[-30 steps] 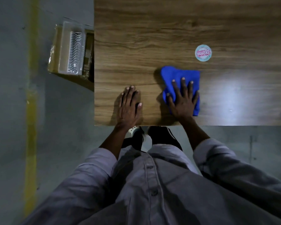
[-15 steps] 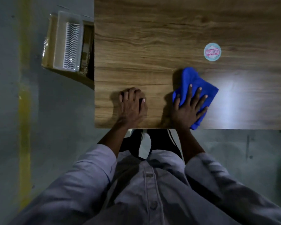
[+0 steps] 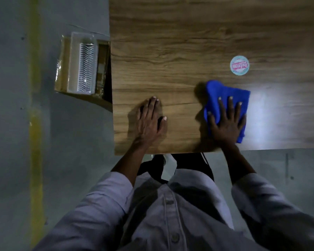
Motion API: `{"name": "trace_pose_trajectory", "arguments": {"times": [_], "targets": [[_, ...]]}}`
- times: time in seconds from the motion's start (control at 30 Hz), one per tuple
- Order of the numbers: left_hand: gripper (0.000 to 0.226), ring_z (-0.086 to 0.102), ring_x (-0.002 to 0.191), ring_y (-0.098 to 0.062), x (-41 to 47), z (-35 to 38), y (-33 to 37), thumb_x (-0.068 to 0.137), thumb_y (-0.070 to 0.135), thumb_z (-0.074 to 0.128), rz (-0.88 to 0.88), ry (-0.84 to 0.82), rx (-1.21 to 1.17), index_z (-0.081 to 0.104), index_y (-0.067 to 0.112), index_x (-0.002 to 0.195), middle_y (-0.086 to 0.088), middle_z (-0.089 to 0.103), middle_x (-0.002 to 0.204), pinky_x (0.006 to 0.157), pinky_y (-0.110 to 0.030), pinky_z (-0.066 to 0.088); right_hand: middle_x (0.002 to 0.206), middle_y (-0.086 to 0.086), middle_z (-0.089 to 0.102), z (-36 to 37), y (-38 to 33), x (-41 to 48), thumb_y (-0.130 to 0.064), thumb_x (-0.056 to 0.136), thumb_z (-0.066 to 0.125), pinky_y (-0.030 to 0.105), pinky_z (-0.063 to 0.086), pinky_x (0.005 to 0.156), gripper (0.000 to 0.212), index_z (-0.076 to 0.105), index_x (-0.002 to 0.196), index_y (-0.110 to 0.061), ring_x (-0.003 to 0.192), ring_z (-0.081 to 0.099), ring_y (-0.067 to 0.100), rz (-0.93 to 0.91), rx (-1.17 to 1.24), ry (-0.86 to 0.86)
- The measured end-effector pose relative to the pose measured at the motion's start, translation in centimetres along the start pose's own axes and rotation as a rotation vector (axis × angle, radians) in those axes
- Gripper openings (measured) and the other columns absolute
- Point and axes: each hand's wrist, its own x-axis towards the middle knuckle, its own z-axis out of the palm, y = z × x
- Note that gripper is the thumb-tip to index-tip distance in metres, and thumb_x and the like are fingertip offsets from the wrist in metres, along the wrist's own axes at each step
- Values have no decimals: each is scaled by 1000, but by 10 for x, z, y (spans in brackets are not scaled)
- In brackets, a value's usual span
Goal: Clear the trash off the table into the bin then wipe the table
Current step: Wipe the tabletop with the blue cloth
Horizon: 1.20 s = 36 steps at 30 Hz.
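The right hand (image 3: 227, 124), fingers spread flat, presses the crumpled blue cloth (image 3: 223, 95) lying beneath it on the wooden table (image 3: 170, 42).

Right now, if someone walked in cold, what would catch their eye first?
The blue cloth, pressed flat under the right hand near the front edge of the wooden table. Beyond it lies a round printed disc. Left of the table, a cardboard box on the floor holds a clear plastic tray.
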Motion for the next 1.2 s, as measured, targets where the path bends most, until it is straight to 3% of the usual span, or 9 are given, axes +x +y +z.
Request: {"name": "trace_pose_trajectory", "arguments": {"times": [0.17, 0.33, 0.43, 0.53, 0.63, 0.77, 0.9, 1.07, 1.2], "targets": [[66, 39, 133, -35, 29, -5, 2, 97, 46, 44, -47, -44, 16, 37, 12, 154, -12, 39, 155, 108, -49, 32, 171, -4, 5, 10, -80, 54, -62, 98, 29, 64, 5, 121, 67, 14, 161, -43, 158, -1, 29, 220, 91, 81], [73, 10, 156, -34, 37, -4, 0, 98, 36, 44, 109, 6, 15, 25, -4, 156, -20, 18, 166, 125, -52, 15, 171, -7, 10, 26, -100, 8, -62, 100, 37, 58, 5, 124, 66, 19, 160, -43, 158, 3, 27, -331, -60, 57], [69, 25, 152, -34, 44, -7, -3, 95, 39, 48, 92, 34, 27, 39, -1, 150, -18, 34, 161, 122, -49, 22, 170, -10, 12, 19, -65, -9, -63, 99, 44, 57, 11, 124, 67, 21, 159, -44, 158, 4, 23, -449, -86, 44], [52, 52, 124, -36, 66, -13, -4, 95, 42, 53, 53, 42, 150, 54, 8, 134, -15, 57, 135, 99, -47, 38, 170, -13, 11, 14, -51, 3, -65, 97, 41, 55, 9, 124, 68, 19, 158, -48, 158, 2, 21, -283, -77, 45], [53, 51, 105, -34, 83, -17, -4, 98, 44, 53, 61, 24, 200, 51, 11, 139, -14, 55, 119, 90, -46, 39, 170, -10, 14, 15, -65, 36, -65, 96, 37, 57, 8, 123, 67, 20, 158, -47, 158, 6, 24, 104, 27, 131], [56, 38, 138, -39, 82, -6, -10, 101, 42, 49, 72, 13, 128, 46, 11, 147, -20, 42, 151, 110, -51, 32, 170, -4, 17, 21, -108, 82, -62, 98, 35, 63, 11, 120, 65, 22, 159, -44, 157, 11, 31, 399, 131, 240], [65, 5, 156, -35, 92, -13, -8, 100, 46, 40, 119, -53, 179, 37, 8, 152, -20, 10, 168, 125, -53, 13, 171, -5, 10, 25, -130, 82, -61, 99, 36, 60, 2, 123, 67, 17, 160, -43, 158, 4, 30, -43, 9, 151], [61, 41, 137, -36, 112, -17, -4, 91, 45, 46, 53, 4, 80, 43, 8, 139, -20, 47, 148, 112, -51, 29, 168, -8, 21, 7, -70, 63, -62, 98, 49, 61, 18, 121, 65, 30, 157, -43, 157, 11, 24, -618, -52, 77], [55, 48, 107, -33, 132, -20, -4, 93, 48, 51, 43, 11, 197, 50, 8, 131, -17, 56, 121, 96, -48, 38, 169, -15, 13, -15, -24, 96, -70, 94, 40, 59, 10, 123, 68, 25, 157, -49, 158, 3, 20, -305, 2, 31]]}}
